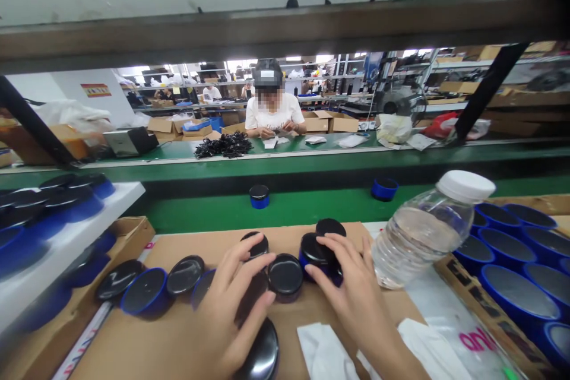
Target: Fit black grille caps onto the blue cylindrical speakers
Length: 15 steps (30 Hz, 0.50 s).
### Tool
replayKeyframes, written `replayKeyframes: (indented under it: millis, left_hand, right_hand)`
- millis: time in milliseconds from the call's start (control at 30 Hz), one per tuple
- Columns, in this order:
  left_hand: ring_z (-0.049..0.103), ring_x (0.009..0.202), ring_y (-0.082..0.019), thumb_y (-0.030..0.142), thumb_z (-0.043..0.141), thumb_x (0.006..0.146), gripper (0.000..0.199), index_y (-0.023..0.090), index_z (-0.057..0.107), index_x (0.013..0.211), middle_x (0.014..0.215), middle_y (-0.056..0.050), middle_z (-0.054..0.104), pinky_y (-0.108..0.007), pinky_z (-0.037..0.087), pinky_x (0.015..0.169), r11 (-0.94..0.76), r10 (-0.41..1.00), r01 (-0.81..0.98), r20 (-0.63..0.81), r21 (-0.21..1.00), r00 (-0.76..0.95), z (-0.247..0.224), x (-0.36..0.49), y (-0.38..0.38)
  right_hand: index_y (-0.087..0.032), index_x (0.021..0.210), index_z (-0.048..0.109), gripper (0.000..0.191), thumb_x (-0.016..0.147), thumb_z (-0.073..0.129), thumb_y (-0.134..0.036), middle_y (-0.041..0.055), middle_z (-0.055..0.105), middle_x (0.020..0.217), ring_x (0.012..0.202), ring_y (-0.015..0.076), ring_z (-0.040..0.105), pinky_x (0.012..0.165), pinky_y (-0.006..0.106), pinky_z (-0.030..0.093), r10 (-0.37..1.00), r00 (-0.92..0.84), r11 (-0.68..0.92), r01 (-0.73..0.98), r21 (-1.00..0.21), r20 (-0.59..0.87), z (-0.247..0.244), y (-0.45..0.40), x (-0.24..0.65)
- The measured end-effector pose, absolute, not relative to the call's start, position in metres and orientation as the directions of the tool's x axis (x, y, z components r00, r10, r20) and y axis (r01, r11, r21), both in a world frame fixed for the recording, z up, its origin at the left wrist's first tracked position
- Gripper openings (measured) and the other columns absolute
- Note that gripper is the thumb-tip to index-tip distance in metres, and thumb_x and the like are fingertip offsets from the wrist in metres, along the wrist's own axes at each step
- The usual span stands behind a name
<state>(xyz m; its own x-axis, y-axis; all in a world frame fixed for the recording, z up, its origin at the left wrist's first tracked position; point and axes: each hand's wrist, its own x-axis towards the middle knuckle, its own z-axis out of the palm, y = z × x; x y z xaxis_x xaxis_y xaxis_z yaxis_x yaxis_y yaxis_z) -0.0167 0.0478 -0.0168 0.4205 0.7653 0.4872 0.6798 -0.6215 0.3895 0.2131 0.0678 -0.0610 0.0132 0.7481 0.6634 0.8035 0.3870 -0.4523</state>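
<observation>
Several small round blue jars with glossy black lids lie on a cardboard sheet in front of me. My left hand rests over a dark jar, its fingers curved around it, beside a black-lidded jar. My right hand grips a blue jar with a black lid; another black lid sits just behind it. A large black lid lies under my left palm near the front edge. More jars and lids lie to the left.
A clear water bottle with a white cap stands tilted at right. Open blue cups fill a box at far right. A white shelf at left holds more jars. Two jars sit on the green conveyor. A person works across it.
</observation>
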Motion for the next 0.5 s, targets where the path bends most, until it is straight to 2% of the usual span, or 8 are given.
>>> replayKeyframes:
  millis: [67,133,200,267,333,367,433,500]
  left_hand:
    - [0.043,0.135,-0.012,0.022,0.045,0.098,0.038,0.039,0.045,0.132,0.147,0.005,0.041,-0.025,0.036,0.112,-0.603,0.778,0.648,0.525,0.466,0.346,-0.024,-0.015,0.041]
    - [0.044,0.133,-0.009,0.02,0.046,0.098,0.039,0.039,0.046,0.132,0.145,0.006,0.045,-0.019,0.029,0.113,-0.59,0.786,0.611,0.549,0.529,0.284,-0.028,-0.009,0.033]
    - [0.04,0.137,-0.011,0.028,0.049,0.098,0.045,0.037,0.038,0.141,0.147,0.004,0.044,-0.02,0.026,0.116,-0.608,0.777,0.553,0.57,0.57,0.267,-0.029,-0.003,0.024]
    - [0.037,0.141,-0.015,0.039,0.046,0.099,0.052,0.036,0.029,0.149,0.15,0.003,0.043,-0.023,0.026,0.118,-0.624,0.777,0.457,0.562,0.633,0.283,-0.027,-0.001,0.018]
    - [0.041,0.138,-0.016,0.042,0.047,0.098,0.052,0.04,0.032,0.148,0.147,0.004,0.05,-0.025,0.03,0.117,-0.599,0.797,0.333,0.501,0.728,0.337,-0.024,-0.002,0.016]
    - [0.046,0.135,-0.016,0.039,0.054,0.095,0.051,0.042,0.037,0.144,0.143,0.005,0.054,-0.024,0.033,0.115,-0.566,0.809,0.266,0.461,0.781,0.365,-0.021,-0.004,0.016]
    - [0.054,0.13,-0.016,0.031,0.068,0.087,0.054,0.044,0.048,0.134,0.138,0.007,0.06,-0.023,0.039,0.111,-0.464,0.831,0.13,0.379,0.876,0.407,-0.016,-0.008,0.019]
    - [0.055,0.131,-0.019,0.03,0.077,0.08,0.055,0.042,0.055,0.129,0.141,0.005,0.06,-0.024,0.042,0.11,-0.344,0.844,-0.018,0.318,0.939,0.431,-0.012,-0.01,0.021]
  right_hand:
    - [-0.025,0.117,0.055,0.03,0.09,0.066,-0.034,0.0115,0.062,0.117,0.113,0.0337,0.062,0.098,0.072,0.042,0.745,0.101,0.386,0.741,-0.55,0.659,-0.05,0.062,0.213]
    - [-0.03,0.119,0.053,0.031,0.091,0.064,-0.04,0.0091,0.059,0.121,0.114,0.0278,0.064,0.093,0.052,0.058,0.754,0.105,0.432,0.665,-0.61,0.648,-0.039,0.052,0.211]
    - [-0.037,0.122,0.052,0.035,0.09,0.065,-0.043,0.0028,0.06,0.125,0.116,0.018,0.065,0.093,0.028,0.059,0.818,0.015,0.499,0.478,-0.723,0.575,-0.031,0.04,0.205]
    - [-0.043,0.128,0.049,0.044,0.089,0.068,-0.046,-0.002,0.062,0.129,0.118,0.0124,0.064,0.096,0.017,0.053,0.879,-0.163,0.472,0.177,-0.863,0.448,-0.026,0.028,0.197]
    - [-0.044,0.133,0.044,0.05,0.088,0.066,-0.053,-0.0017,0.064,0.131,0.12,0.0141,0.064,0.098,0.019,0.052,0.883,-0.292,0.369,-0.051,-0.928,0.367,-0.023,0.02,0.19]
    - [-0.043,0.135,0.042,0.051,0.089,0.062,-0.057,-0.0002,0.066,0.129,0.118,0.0159,0.065,0.096,0.022,0.054,0.879,-0.303,0.364,-0.074,-0.928,0.369,-0.022,0.018,0.187]
    - [-0.041,0.132,0.046,0.045,0.092,0.056,-0.057,0.001,0.069,0.125,0.114,0.0186,0.068,0.093,0.026,0.057,0.874,-0.263,0.422,-0.008,-0.906,0.409,-0.02,0.016,0.186]
    - [-0.039,0.127,0.056,0.034,0.095,0.055,-0.052,0.0005,0.071,0.12,0.11,0.0198,0.07,0.095,0.027,0.057,0.86,-0.236,0.483,0.088,-0.871,0.453,-0.018,0.014,0.188]
